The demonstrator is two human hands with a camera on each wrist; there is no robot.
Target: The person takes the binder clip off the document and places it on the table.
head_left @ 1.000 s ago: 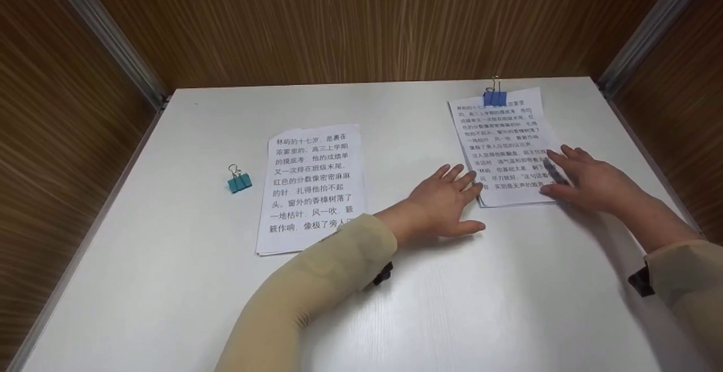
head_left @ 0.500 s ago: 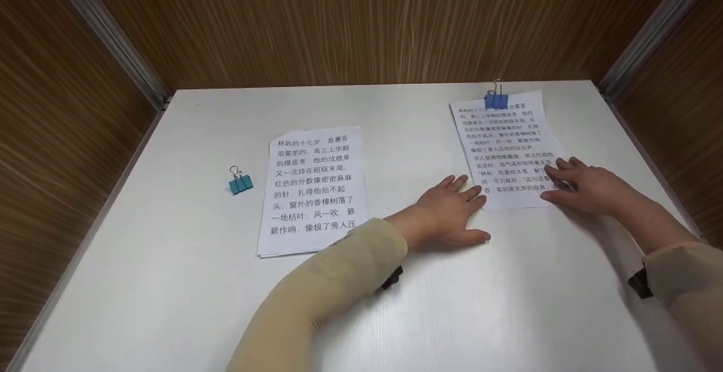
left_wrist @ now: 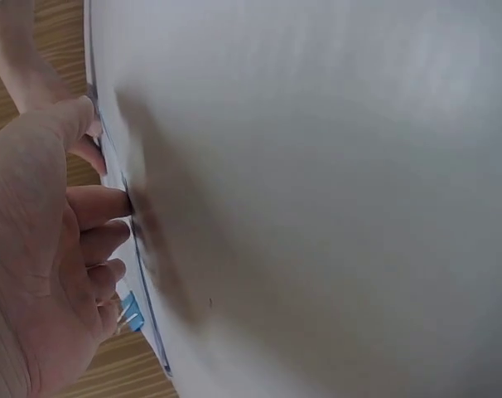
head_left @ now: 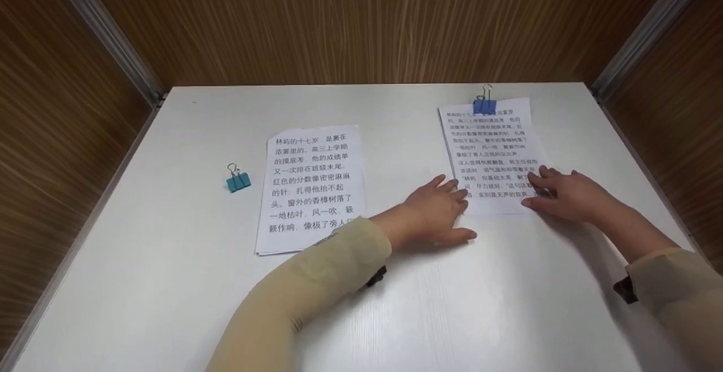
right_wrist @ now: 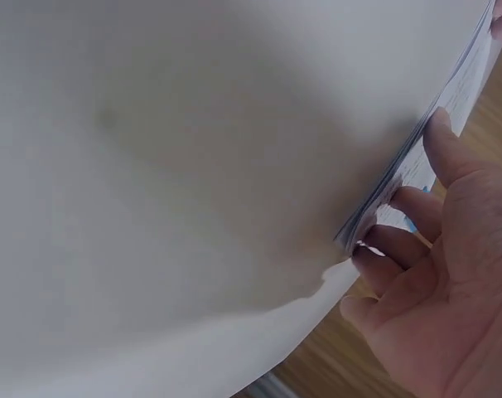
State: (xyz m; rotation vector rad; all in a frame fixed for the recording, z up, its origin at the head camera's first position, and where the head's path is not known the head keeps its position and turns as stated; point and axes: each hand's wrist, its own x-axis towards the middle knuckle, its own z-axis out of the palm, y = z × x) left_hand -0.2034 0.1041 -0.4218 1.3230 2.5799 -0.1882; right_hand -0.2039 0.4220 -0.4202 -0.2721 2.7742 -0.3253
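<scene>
A stack of printed sheets [head_left: 491,152] lies on the right side of the table, with a blue binder clip [head_left: 484,106] on its top edge. My left hand [head_left: 432,214] has its fingertips at the stack's lower left edge, thumb spread out over the table. On the opposite side, the fingers of my right hand [head_left: 576,194] touch the stack's right edge near the lower corner. The right wrist view shows bent fingers along the sheets' side [right_wrist: 371,211], thumb near the bottom edge. Part of the lower right corner is hidden by that hand.
Another stack of printed sheets [head_left: 310,186], without a clip, lies left of the middle, partly behind my left sleeve [head_left: 316,281]. A teal binder clip [head_left: 238,182] sits to its left. Wood-grain panels [head_left: 361,22] enclose the white table [head_left: 141,248] at the back and sides.
The clipped stack has shifted slightly left and towards me, and both hands have moved along with it. The right hand's fingers now look closer together. The other stack and teal clip stay put.
</scene>
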